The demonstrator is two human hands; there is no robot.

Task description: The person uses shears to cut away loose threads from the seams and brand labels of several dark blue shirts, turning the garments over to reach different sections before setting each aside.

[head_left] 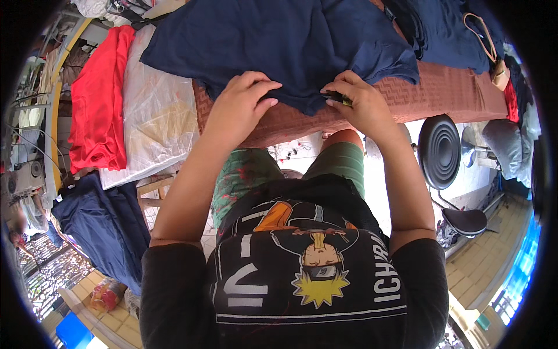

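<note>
A navy blue cloth piece, perhaps a garment, is spread over a table with a brown patterned cover. Its near edge hangs a little past the middle between my hands. My left hand is at that edge, with the navy fabric between its thumb and index finger. A short way to the right, my right hand is closed round a small dark tool with a yellow-green part. The tool's tip points left beside the cloth edge; most of it is hidden by my fingers, so its exact kind is unclear.
The brown table cover runs right, under more navy clothes. At left lie red fabric and a plastic-wrapped stack, with navy cloth lower down. A round black stool seat is at right.
</note>
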